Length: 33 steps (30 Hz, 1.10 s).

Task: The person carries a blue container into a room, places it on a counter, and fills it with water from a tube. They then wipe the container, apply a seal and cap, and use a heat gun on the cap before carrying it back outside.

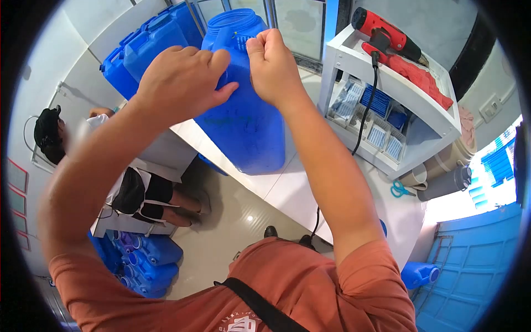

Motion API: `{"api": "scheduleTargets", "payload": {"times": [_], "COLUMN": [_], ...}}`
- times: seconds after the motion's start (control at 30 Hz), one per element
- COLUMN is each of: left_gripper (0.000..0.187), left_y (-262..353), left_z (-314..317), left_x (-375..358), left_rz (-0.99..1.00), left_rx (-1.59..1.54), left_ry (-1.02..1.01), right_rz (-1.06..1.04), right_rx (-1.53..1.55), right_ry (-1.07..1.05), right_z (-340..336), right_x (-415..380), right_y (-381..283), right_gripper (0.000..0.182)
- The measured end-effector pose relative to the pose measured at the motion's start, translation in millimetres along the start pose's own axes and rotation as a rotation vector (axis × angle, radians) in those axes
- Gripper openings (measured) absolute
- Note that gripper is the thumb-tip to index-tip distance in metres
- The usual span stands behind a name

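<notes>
A tall blue water jug with a wide, uncapped neck stands upright on the white counter. My left hand is in front of its upper left side, back towards me. Its thumb and forefinger are apart, with nothing visible between them; the other fingers are bent and partly hidden. My right hand is closed at the jug's upper right, just below the neck, thumb pressed against the curled fingers. I cannot tell what is in that grip.
Several blue jugs stand at the back left, and more jugs lie lower left. A person is beside a left-hand counter. On a white shelf unit rests a red heat gun, its cord hanging down. Scissors lie nearby.
</notes>
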<state>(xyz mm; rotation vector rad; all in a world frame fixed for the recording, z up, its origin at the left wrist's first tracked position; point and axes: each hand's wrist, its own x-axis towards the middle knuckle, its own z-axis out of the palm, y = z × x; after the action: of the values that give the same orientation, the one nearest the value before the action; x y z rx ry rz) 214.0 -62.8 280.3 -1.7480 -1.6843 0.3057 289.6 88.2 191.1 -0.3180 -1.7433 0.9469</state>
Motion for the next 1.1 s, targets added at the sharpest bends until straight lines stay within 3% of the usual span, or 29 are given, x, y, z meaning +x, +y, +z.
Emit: {"api": "scheduleTargets", "payload": {"times": [0.03, 0.1, 0.23, 0.3, 0.4, 0.53, 0.7, 0.73, 0.8, 0.83, 0.9, 1.03, 1.1], "left_gripper": [0.037, 0.041, 0.036, 0.038, 0.047, 0.039, 0.043, 0.043, 0.045, 0.045, 0.048, 0.05, 0.051], "left_y": [9, 25, 15, 16, 7, 0, 15, 15, 13, 13, 11, 5, 12], "left_z": [-7, -20, -23, -21, -15, -10, -32, -28, -16, -15, -13, -10, -14], "left_x": [6, 11, 2, -14, -17, -14, 8, 5, -7, -11, -15, -7, -4], "left_rz": [0.004, -0.373, -0.298, 0.116, 0.162, 0.133, -0.286, -0.283, -0.177, -0.168, 0.118, 0.135, -0.182], "left_rx": [0.002, -0.023, 0.027, 0.127, 0.261, 0.139, 0.033, 0.034, 0.011, 0.01, 0.186, 0.05, 0.001], "left_ry": [-0.002, -0.259, -0.33, 0.079, 0.026, 0.024, -0.435, -0.432, -0.132, -0.126, 0.163, 0.167, -0.161], "right_rz": [0.003, 0.011, 0.026, 0.014, 0.065, 0.042, 0.015, 0.014, -0.002, -0.001, -0.011, 0.033, 0.041], "right_rx": [-0.004, 0.0, 0.0, -0.006, 0.016, -0.025, -0.018, -0.02, -0.021, -0.026, -0.014, -0.039, -0.064], "right_ry": [0.014, 0.023, -0.035, -0.033, -0.049, -0.035, -0.025, -0.021, -0.035, -0.026, -0.024, -0.031, -0.032], "right_z": [-1, -1, -2, -6, -8, -4, 2, 0, -4, -5, -6, -6, -4], "right_x": [0, -3, 1, 2, 0, -1, 0, -1, 1, 0, 1, 1, 0], "right_y": [2, 3, -1, -1, -3, -8, -4, -3, -3, -2, -1, -4, -6], "right_gripper": [0.025, 0.026, 0.026, 0.026, 0.026, 0.026, 0.025, 0.025, 0.025, 0.025, 0.025, 0.024, 0.025]}}
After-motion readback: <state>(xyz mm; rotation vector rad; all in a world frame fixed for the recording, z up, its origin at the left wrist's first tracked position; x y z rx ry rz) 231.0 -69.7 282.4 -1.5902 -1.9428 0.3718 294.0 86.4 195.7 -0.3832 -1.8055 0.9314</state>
